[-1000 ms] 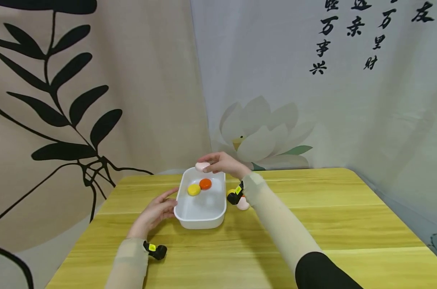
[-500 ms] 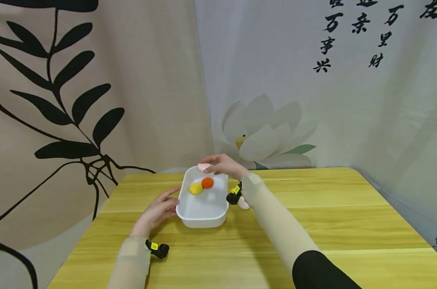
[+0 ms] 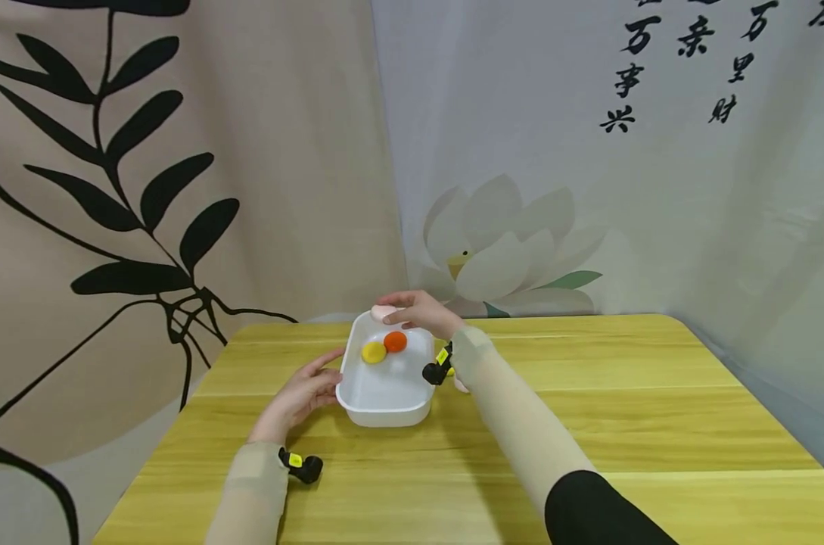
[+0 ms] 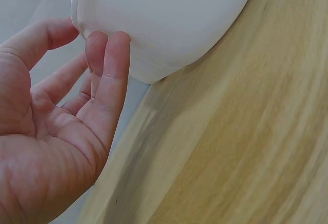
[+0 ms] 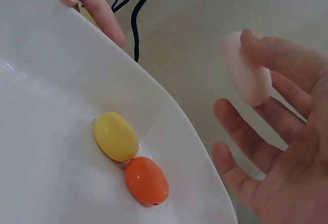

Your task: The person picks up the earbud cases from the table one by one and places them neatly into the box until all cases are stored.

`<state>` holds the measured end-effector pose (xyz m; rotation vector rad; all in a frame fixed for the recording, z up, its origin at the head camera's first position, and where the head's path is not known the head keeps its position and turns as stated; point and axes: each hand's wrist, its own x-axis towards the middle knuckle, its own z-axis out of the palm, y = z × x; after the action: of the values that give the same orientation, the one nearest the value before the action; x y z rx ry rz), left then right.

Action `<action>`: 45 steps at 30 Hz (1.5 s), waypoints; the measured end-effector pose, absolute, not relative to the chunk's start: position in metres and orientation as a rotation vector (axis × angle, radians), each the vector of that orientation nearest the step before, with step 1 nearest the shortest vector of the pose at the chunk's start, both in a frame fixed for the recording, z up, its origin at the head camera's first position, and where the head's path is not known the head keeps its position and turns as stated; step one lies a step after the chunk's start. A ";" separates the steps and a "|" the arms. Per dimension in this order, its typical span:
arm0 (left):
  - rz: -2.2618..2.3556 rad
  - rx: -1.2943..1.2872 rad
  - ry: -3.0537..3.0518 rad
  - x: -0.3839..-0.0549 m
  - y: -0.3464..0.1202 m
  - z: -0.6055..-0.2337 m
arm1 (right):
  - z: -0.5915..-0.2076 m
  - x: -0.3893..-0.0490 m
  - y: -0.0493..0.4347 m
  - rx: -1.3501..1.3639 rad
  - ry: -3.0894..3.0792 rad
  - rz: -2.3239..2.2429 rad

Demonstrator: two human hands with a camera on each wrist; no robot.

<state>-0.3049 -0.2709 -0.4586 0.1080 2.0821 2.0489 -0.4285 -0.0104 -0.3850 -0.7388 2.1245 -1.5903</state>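
Mid-frame: right hand [image 3: 421, 312] edging left relative to white tray [image 3: 387, 390], pinching pink piece [image 3: 381, 312] | left hand [image 3: 306, 397], fingers relaxed, touching tray | yellow piece [image 3: 374, 353], orange piece [image 3: 395, 342] already lying inside

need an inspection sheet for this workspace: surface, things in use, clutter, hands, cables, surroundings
surface: wood-grain table, with a white tray on it
things in use: yellow piece and orange piece side by side in the tray; pale pink piece off its floor, in the right hand; a second pale piece right of the tray, largely hidden by the right arm
clutter: nothing seen
hands: left hand touches the tray's left side; right hand pinches the pale pink piece, by the tray's far edge in the head view
cables: nothing seen
surroundings: hanging fabric behind the table, printed with a dark plant, a pale flower and black characters
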 end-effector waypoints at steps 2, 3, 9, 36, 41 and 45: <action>2.051 0.106 2.080 -0.305 -0.271 -0.458 | -0.386 -0.428 -0.012 -0.723 2.120 -1.606; 2.051 0.102 2.078 -0.305 -0.271 -0.458 | -0.387 -0.428 -0.013 -0.715 2.120 -1.607; 2.057 0.090 2.069 -0.304 -0.273 -0.457 | -0.391 -0.426 -0.020 -0.674 2.118 -1.602; 2.074 0.136 2.037 -0.305 -0.273 -0.460 | -0.410 -0.427 -0.037 -0.697 2.223 -1.421; 2.070 0.128 2.041 -0.307 -0.274 -0.460 | -0.409 -0.423 -0.042 -0.702 2.157 -1.445; 2.065 0.132 2.041 -0.307 -0.273 -0.459 | -0.411 -0.421 -0.046 -0.690 2.161 -1.449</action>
<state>-0.3071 -0.2729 -0.4594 0.1318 2.0414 2.0650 -0.4207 -0.0465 -0.4108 -0.6895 2.1611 -1.4489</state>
